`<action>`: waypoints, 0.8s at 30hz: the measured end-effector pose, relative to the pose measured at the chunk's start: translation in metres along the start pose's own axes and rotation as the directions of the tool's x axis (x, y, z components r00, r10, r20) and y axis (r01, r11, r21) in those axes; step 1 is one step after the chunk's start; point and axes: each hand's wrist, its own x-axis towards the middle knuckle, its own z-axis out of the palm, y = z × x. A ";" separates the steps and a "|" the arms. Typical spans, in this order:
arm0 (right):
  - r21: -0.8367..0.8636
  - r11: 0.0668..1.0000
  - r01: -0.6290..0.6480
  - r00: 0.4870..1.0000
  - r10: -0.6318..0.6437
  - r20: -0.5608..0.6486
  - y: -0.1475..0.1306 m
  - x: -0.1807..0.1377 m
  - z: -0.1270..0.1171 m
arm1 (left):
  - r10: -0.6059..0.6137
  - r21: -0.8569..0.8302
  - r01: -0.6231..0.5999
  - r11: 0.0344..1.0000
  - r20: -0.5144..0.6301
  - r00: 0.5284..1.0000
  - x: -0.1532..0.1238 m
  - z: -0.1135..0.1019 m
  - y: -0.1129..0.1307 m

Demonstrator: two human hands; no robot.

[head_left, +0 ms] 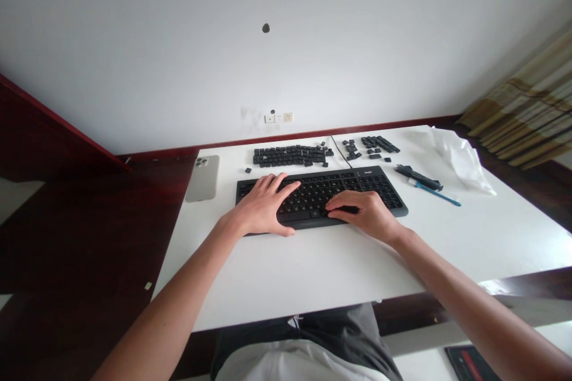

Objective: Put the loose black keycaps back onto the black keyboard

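Note:
A black keyboard point(348, 186) lies on the white table point(313, 274) in front of me. My left hand point(263, 207) rests flat on its left half, fingers stretched out and together, thumb along the front edge. My right hand point(364, 212) lies on the middle of the keyboard with its fingers curled and pressed together near the lower key row; I cannot see anything in them. Behind the keyboard several loose black keycaps point(290, 156) lie in rows, and a second group of keycaps point(373, 145) sits to the right.
A grey phone point(203, 177) lies face down at the table's left edge. A black tool point(417, 176) and a blue pen point(438, 194) lie right of the keyboard, with a crumpled white sheet point(460, 161) beyond. A thin cable point(340, 152) runs back toward the wall.

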 end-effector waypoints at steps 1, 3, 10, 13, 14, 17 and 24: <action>-0.004 1.000 0.028 1.000 -0.028 0.002 0.001 0.000 0.000 | -0.001 -0.001 0.001 1.000 0.001 1.000 0.000 0.000 0.000; -0.009 0.997 0.071 0.998 -0.071 0.004 0.001 0.001 0.000 | -0.006 -0.007 0.006 1.000 0.003 1.000 0.000 -0.001 0.001; -0.059 0.988 0.140 0.989 -0.136 0.059 -0.003 0.000 -0.001 | -0.024 -0.013 0.024 1.000 0.019 1.000 -0.001 -0.002 0.001; -0.124 0.973 0.194 0.978 -0.181 0.103 -0.007 0.001 -0.002 | -0.025 -0.012 0.026 1.000 0.018 1.000 -0.001 -0.002 0.002; -0.152 0.965 0.212 0.973 -0.195 0.121 -0.009 0.001 -0.003 | -0.027 -0.011 0.027 1.000 0.019 0.999 -0.001 -0.002 0.002; -0.233 0.941 0.247 0.963 -0.212 0.167 -0.017 0.003 -0.005 | -0.031 -0.010 0.031 0.999 0.024 0.999 0.000 -0.003 0.003; -0.426 0.847 0.318 0.925 -0.179 0.335 -0.032 -0.002 -0.008 | -0.034 0.000 0.034 0.999 0.037 0.999 0.000 -0.002 0.001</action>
